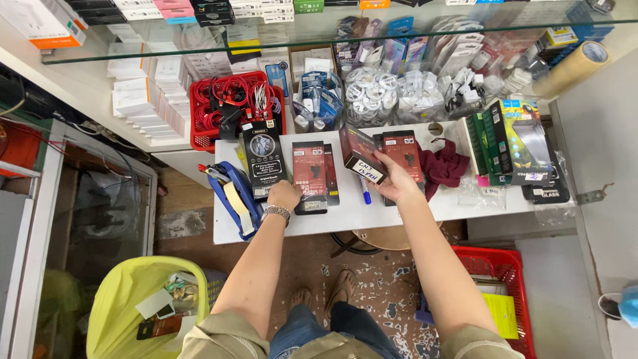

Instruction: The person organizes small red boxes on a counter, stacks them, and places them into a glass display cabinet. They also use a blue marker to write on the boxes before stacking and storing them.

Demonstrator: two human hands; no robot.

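The right hand (pixel 392 181) grips a dark box (pixel 362 156), lifted just above the white worktop (pixel 332 219). The left hand (pixel 284 195) is curled on a red and black pack (pixel 309 169) lying left of the box, maybe pinching it

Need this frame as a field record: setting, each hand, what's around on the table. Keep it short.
setting: shop counter, white table below a glass shelf
left hand: wristwatch on the wrist, resting on a dark red-and-black box lying flat on the table
right hand: holds a small dark box lifted off the table
near left hand: black packet, blue tape dispenser
near right hand: blue pen, maroon cloth
behind: red basket of cables
floor: yellow-green bin, red crate
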